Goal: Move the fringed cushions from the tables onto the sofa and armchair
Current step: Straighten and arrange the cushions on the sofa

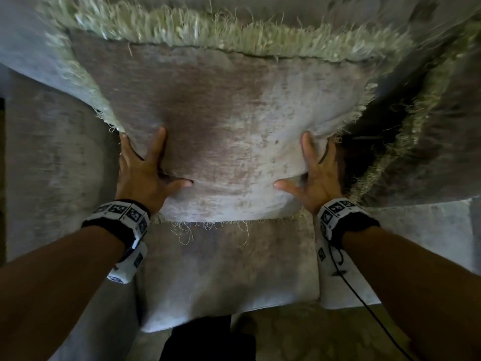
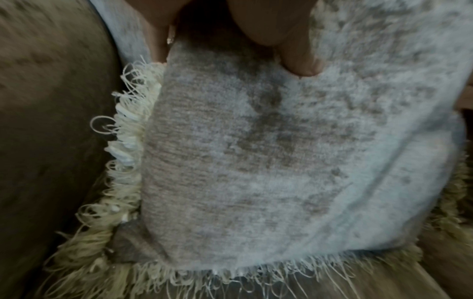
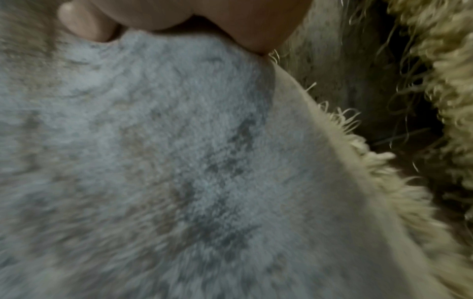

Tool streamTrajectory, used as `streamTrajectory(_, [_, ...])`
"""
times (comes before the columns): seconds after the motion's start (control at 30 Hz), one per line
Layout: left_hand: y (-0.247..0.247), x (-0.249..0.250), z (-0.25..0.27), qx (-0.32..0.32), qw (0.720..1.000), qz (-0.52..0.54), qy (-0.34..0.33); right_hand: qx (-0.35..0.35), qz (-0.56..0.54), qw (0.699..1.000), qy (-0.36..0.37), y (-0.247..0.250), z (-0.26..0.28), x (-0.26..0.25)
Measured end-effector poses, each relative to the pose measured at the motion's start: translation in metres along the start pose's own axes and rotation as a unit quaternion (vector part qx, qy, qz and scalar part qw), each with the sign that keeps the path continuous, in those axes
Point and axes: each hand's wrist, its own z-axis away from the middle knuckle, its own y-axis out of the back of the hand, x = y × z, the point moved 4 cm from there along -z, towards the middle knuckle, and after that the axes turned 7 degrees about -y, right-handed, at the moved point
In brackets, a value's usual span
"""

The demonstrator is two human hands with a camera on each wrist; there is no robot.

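A beige velvet cushion (image 1: 234, 131) with a pale fringe stands against the sofa backrest (image 1: 26, 61), its lower edge on the seat (image 1: 229, 269). My left hand (image 1: 156, 165) holds its lower left side, thumb and forefinger on the front and the other fingers behind the edge. My right hand (image 1: 307, 168) holds the lower right side the same way. The cushion's sides are squeezed in between them. In the left wrist view my thumb (image 2: 299, 60) presses into the cushion (image 2: 256, 161). The right wrist view is filled by the cushion (image 3: 153, 161).
A second fringed cushion (image 1: 442, 131) leans on the backrest just to the right, its fringe (image 3: 440, 81) close to my right hand. The sofa's left armrest (image 1: 52, 165) rises beside my left hand. Patterned floor (image 1: 299, 332) lies below; a black cable (image 1: 364, 295) hangs from my right wrist.
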Motion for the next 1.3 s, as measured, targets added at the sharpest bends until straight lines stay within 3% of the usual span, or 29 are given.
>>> streamTrajectory(0.27, [-0.006,0.013,0.012,0.058,0.995,0.085,0.016,0.05,-0.13,0.99,0.021,-0.013,-0.006,-0.008])
streamTrajectory(0.47, [0.006,0.028,0.049,0.068,0.989,0.133,0.009,0.091,-0.169,0.978,0.077,0.02,0.023,-0.028])
streamTrajectory(0.57, [0.012,0.036,0.073,0.088,0.981,0.173,0.005,0.061,-0.192,0.976,0.084,0.046,0.04,-0.045])
streamTrajectory(0.77, [0.009,0.046,0.104,0.166,0.959,0.226,0.044,0.085,-0.071,0.981,0.16,0.097,0.045,-0.096])
streamTrajectory(0.93, [-0.026,0.044,0.093,0.2,0.931,0.28,0.126,0.136,0.059,0.942,0.303,0.128,0.021,-0.145])
streamTrajectory(1.0, [-0.04,0.043,0.084,0.195,0.937,0.247,0.149,0.145,0.097,0.924,0.339,0.127,0.009,-0.158])
streamTrajectory(1.3, [-0.079,0.044,0.045,0.15,0.927,0.226,0.258,0.136,0.135,0.919,0.344,0.085,-0.024,-0.131])
